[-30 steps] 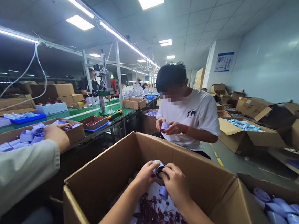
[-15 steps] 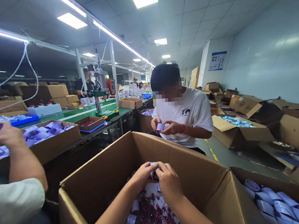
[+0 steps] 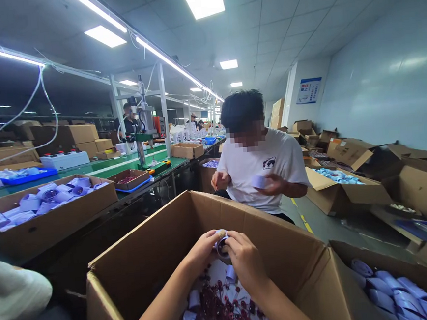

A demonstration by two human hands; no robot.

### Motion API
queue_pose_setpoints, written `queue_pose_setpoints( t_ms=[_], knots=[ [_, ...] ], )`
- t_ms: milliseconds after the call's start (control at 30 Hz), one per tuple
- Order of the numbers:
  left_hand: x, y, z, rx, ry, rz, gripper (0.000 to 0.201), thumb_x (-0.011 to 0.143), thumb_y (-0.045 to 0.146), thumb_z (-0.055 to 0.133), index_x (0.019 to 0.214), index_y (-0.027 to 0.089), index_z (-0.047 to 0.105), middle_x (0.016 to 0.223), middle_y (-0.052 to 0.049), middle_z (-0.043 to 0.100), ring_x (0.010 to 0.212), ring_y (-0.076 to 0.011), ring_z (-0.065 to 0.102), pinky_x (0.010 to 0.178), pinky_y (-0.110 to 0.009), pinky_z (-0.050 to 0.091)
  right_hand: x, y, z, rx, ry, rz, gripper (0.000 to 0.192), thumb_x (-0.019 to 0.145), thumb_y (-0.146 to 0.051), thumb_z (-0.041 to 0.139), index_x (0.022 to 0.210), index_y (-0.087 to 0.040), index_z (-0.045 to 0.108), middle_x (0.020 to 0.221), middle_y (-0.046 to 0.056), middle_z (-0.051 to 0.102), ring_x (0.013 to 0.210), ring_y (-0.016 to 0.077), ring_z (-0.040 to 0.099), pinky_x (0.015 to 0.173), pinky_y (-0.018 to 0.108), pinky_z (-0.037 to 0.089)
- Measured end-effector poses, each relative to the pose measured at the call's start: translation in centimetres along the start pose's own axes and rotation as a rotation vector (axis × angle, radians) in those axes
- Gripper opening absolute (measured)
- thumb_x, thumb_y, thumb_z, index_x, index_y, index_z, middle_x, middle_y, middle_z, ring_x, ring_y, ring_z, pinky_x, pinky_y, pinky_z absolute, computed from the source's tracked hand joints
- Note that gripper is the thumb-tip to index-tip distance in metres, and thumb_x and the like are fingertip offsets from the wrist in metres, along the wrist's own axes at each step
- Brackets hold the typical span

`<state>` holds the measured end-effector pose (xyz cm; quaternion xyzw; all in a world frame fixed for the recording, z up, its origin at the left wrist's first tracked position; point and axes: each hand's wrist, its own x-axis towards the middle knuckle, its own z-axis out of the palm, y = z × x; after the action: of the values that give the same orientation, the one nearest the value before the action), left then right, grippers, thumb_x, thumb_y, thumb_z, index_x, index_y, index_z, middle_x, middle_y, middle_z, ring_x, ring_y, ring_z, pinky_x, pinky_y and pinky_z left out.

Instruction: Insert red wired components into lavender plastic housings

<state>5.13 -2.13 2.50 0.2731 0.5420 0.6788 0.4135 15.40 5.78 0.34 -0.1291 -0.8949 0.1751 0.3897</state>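
Observation:
Between my two hands is a pale lilac ring-shaped plastic housing [image 3: 222, 248], its round dark opening turned toward me. My left hand [image 3: 205, 249] grips its left side, the thumb on top. My right hand [image 3: 245, 253] closes on the right side, its fingertips at the rim. Both hands are above a large cardboard box [image 3: 255, 216]. Inside the box below them lie small dark-red parts with thin wires [image 3: 224, 302]. More lilac housings [image 3: 189, 319] lie at the box's left, and a single lilac piece [image 3: 230, 273] sits just under my hands.
A co-worker in a white shirt [image 3: 266, 170] sits across, holding a lilac piece. At right stands a box of lilac housings [image 3: 393, 289]. On the left bench are another filled box [image 3: 47, 212] and a press machine [image 3: 142, 131]. A sleeve [image 3: 17, 294] shows at lower left.
The housing in my hands has turned, so its round opening now shows. The co-worker across has parted their hands, moving the piece right. The left neighbour's arm has withdrawn from the bench box.

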Motion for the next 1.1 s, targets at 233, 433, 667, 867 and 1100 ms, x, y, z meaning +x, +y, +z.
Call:
queue_pose_setpoints(
  t_ms=[233,433,667,867,1100],
  knots=[
    [-0.1,-0.3,-0.1,0.129,-0.005,-0.021,0.049,0.055,0.052,0.077,0.08,0.013,0.061,0.069,0.001,0.057,0.061,-0.0103,0.052,0.058,-0.023,0.04,0.5,-0.2,-0.6,0.071,-0.11,0.278,0.032,0.076,-0.001,0.052,0.101,-0.019,0.064,0.098,0.005,0.07,0.091,0.0199,0.064,0.075,0.026,0.043],
    [0.0,-1.0,0.0,0.233,0.017,-0.066,0.054,0.048,0.055,0.079,0.074,0.011,0.061,0.062,0.003,0.055,0.056,-0.0083,0.047,0.052,-0.021,0.034,0.6,-0.3,-1.1,0.004,-0.205,0.41,0.018,0.072,-0.004,0.055,0.072,-0.019,0.066,0.08,0.005,0.072,0.076,0.0182,0.065,0.06,0.023,0.034],
    [-0.4,-0.7,0.4,0.271,0.011,-0.094,0.05,0.049,0.053,0.081,0.069,0.012,0.061,0.058,0.004,0.053,0.052,-0.0071,0.045,0.049,-0.02,0.031,0.6,-1.9,-2.0,-0.129,-0.287,0.469,0.024,0.084,-0.003,0.045,0.081,-0.018,0.064,0.088,0.007,0.071,0.082,0.0182,0.066,0.059,0.023,0.032],
    [-0.6,-0.2,-0.3,0.175,-0.001,-0.11,0.05,0.052,0.055,0.078,0.073,0.013,0.06,0.062,0.003,0.054,0.056,-0.0092,0.048,0.052,-0.021,0.037,0.6,-1.8,-1.4,0.016,-0.252,0.367,0.022,0.078,-0.003,0.053,0.089,-0.019,0.064,0.093,0.005,0.069,0.089,0.0196,0.064,0.069,0.023,0.04],
    [0.0,-0.5,-0.9,-0.016,-0.042,-0.05,0.043,0.064,0.052,0.073,0.08,0.014,0.061,0.073,0.0,0.058,0.066,-0.0097,0.051,0.06,-0.02,0.041,0.1,-0.7,-0.4,0.03,0.041,0.163,0.03,0.078,-0.004,0.05,0.1,-0.019,0.062,0.106,0.006,0.064,0.1,0.0223,0.06,0.087,0.033,0.045]
  ],
)
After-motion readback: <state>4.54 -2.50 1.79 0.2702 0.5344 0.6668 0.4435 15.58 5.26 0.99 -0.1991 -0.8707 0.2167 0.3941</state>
